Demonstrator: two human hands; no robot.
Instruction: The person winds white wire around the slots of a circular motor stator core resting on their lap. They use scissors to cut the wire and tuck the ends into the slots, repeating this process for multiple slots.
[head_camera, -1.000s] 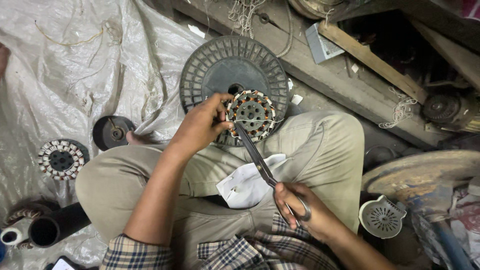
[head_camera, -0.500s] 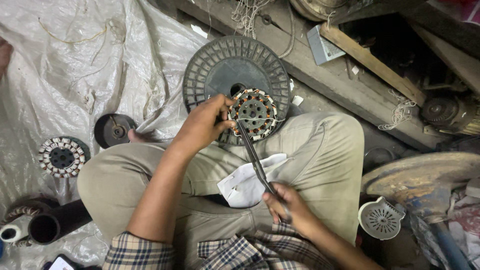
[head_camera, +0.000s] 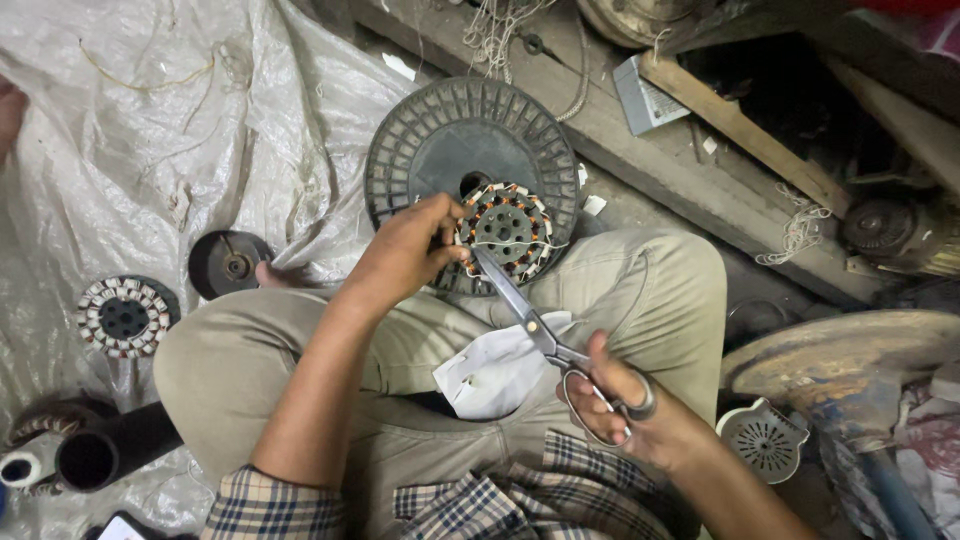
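Left hand grips the round motor core at its left edge, fingers closed on the rim and thumb pressed against the near side, holding it above the raised right knee. That core is a flat metal disc with a ring of copper windings and pale paper strips set in its slots; its face is turned up toward the camera. Right hand is closed on the handles of a pair of steel scissors, with fingers passed through the loops. From that hand the blades run up and to the left, and their tips meet the lower left edge of the core; whether the blades are slightly parted at the tips is hard to tell from this angle. A crumpled white cloth lies on the lap, just under the scissors and between both forearms. Behind the core, a large grey plastic spool lies flat on the floor. A second wound core rests on the plastic sheet well to the left, near a small dark round cap. A black pipe lies at the lower left. On the right side, a rusty metal disc sits beside a small white vented cover.
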